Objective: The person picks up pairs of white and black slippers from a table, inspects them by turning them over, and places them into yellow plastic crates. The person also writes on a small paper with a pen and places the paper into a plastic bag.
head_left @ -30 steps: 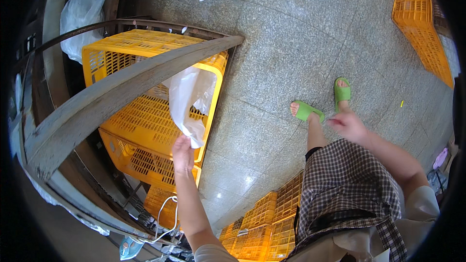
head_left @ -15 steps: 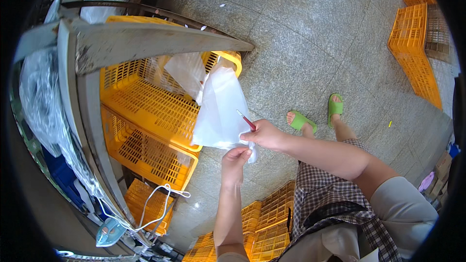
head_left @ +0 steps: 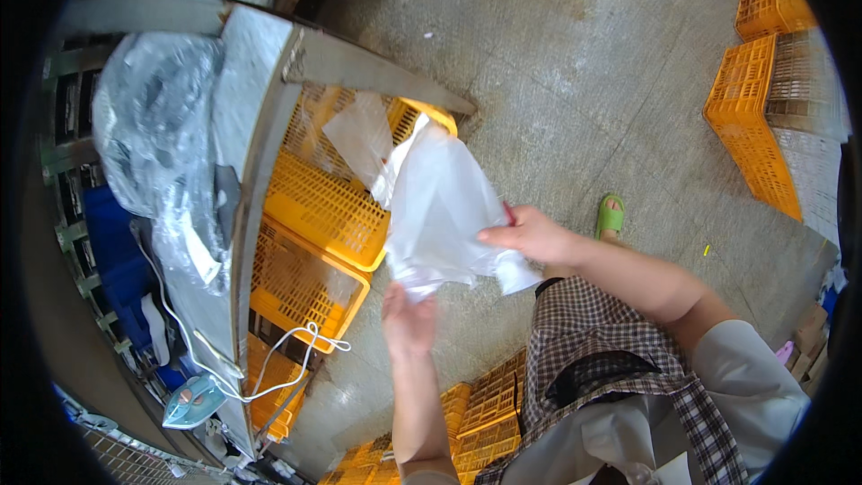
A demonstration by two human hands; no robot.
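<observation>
A thin white sheet of soft material, cloth or plastic (head_left: 440,198), hangs spread between my hands over the edge of the yellow crates. My left hand (head_left: 409,319), blurred, is closed at its lower left corner. Around its right edge my right hand (head_left: 532,238) is closed, the thumb lying on top. A slim red-handled tool (head_left: 510,214) pokes out of the right hand; its tip is hard to make out. Behind the sheet, a paler translucent piece (head_left: 361,130) lies in the upper yellow crate (head_left: 328,207).
Left of me stands a metal-edged table (head_left: 260,144) bearing crumpled clear plastic (head_left: 166,126) and a light-blue iron (head_left: 193,402) with a white cord (head_left: 310,334). Orange crates (head_left: 745,108) are stacked at the right. More crates (head_left: 476,413) stand near my apron.
My hands have moved apart, my left hand leftward and down, spreading the sheet wider. The red tool, earlier plainly visible, is now mostly hidden. My view has shifted, showing more tabletop.
</observation>
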